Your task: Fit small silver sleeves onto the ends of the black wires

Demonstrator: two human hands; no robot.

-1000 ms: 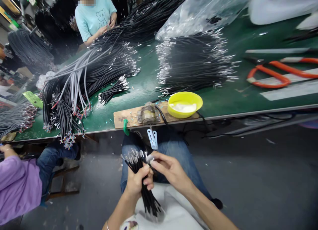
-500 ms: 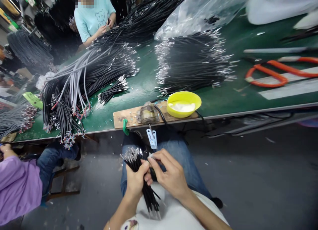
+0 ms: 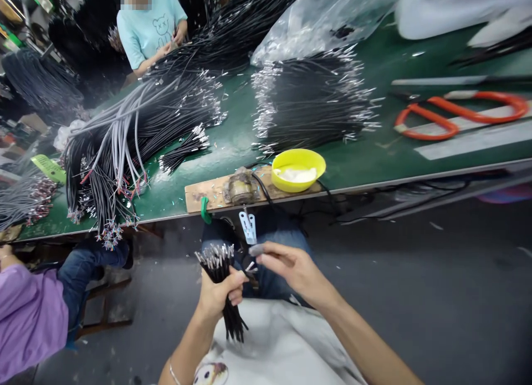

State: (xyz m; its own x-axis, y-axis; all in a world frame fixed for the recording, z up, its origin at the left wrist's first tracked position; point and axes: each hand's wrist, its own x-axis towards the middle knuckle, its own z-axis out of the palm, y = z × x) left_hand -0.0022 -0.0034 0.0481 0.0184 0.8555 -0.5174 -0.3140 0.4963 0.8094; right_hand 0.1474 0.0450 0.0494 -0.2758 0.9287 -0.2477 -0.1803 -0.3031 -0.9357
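Note:
My left hand is closed around an upright bundle of black cables with silvery bare ends on top. One or two pale cable tips stick out sideways by its thumb. Just right of the bundle is my right hand, fingers stretched out and apart from the cables, with a grey cover on a fingertip. Nothing shows plainly between those fingers. Above it, a light-blue clip hangs from a small motor at the table edge.
The motor sits on a wooden board beside a yellow bowl of white material. On the green table lie a stack of black cables, grey cables and orange-handled scissors. Two other people are nearby, across and left.
My right hand has drawn away from the bundle toward the right, its fingers straightening. The left hand keeps its hold and has shifted slightly left. The view has moved a little.

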